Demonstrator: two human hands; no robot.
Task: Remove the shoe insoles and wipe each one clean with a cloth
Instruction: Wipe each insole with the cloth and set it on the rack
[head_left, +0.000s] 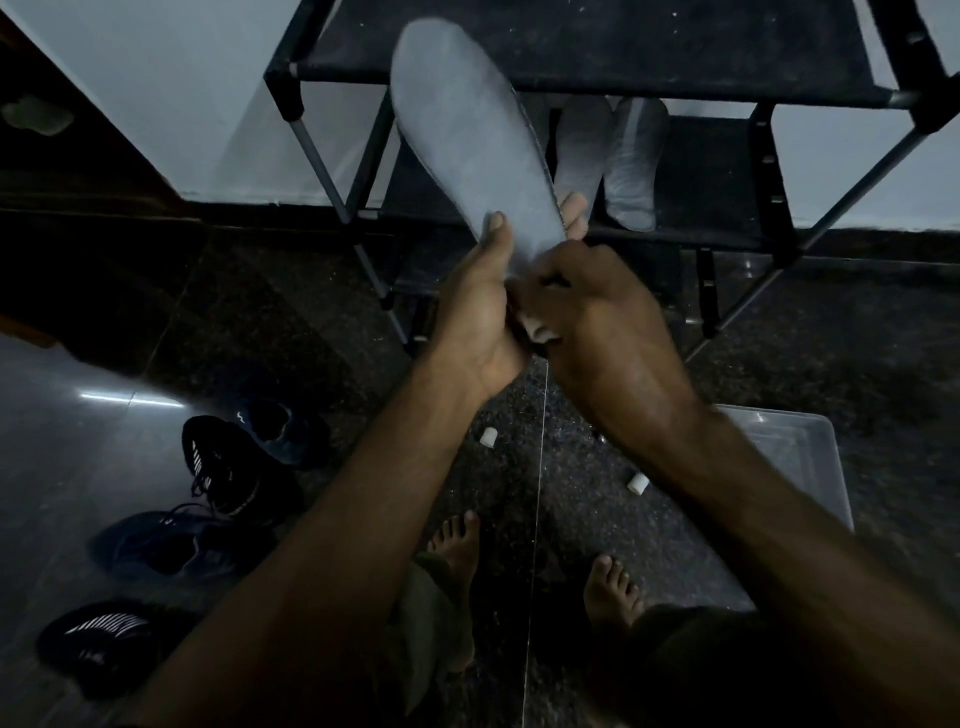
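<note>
At frame centre the left hand (480, 306) grips the heel of a grey insole (470, 140) — toe rising to the upper middle — while the right hand (597, 312) is curled round a pale cloth (540, 330) at that heel. Wiping heel to toe looks best, bracing the insole firmly. Two more insoles (610, 161) lie on the rack shelf (717, 176) behind.

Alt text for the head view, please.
Both hands hold a grey insole upright by its heel, left hand gripping it, right hand bunching a pale cloth. Two more insoles lean on a rack; dark shoes lie left.
</note>
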